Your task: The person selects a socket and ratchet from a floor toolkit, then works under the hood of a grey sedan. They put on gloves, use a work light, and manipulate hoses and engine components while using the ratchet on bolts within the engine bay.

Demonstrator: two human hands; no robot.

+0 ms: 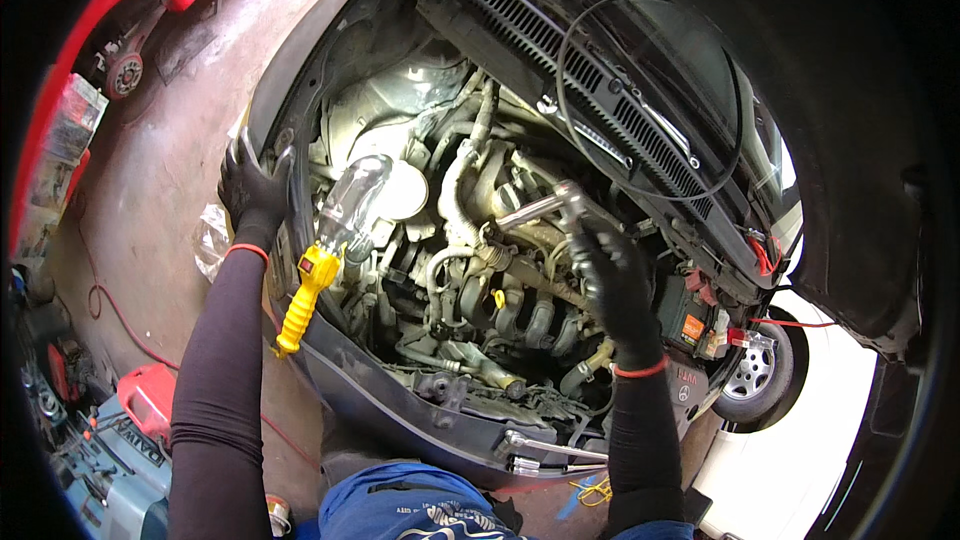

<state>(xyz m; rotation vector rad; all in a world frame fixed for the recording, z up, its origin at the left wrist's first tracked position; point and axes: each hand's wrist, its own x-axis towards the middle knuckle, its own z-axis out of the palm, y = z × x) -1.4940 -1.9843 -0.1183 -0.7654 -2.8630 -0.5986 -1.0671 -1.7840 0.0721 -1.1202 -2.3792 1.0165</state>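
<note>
Right hand (612, 280): grip closed round metal tool (532, 211). Tool's shaft extends left and slightly near from grip, above engine (510, 308). Left hand (255, 190) farther off, fingers spread on left fender (297, 80).

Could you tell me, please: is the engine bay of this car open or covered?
Open: the engine lies exposed, and the right hand holds a metal tool over it.

black slatted cowl panel (588, 82), silver wrenches (668, 132) lying along it
</note>
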